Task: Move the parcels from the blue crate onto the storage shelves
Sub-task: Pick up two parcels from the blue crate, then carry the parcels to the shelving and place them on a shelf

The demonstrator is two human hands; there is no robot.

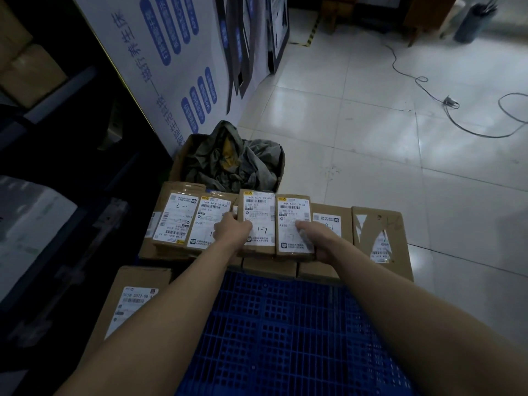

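Shelves (61, 91): dark, well left of your grip, with some boxes (31, 72) on them. Crate (285, 338): just below the grip, near grid bare. Parcels (177, 221) lie left of, right of and under the grip, so most of the job looks undone. Your left hand (231, 228) and right hand (314, 238) clamp a labelled pair (258, 212) side by side, fingers curled on its outer edges, over the crate's far end.

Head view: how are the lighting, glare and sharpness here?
Head view: dim overall, with the storage shelves at left nearly black; bright glare on the tiled floor at upper right; labels on the held parcels are sharp enough to read partly; tile lines bow slightly toward the edges.
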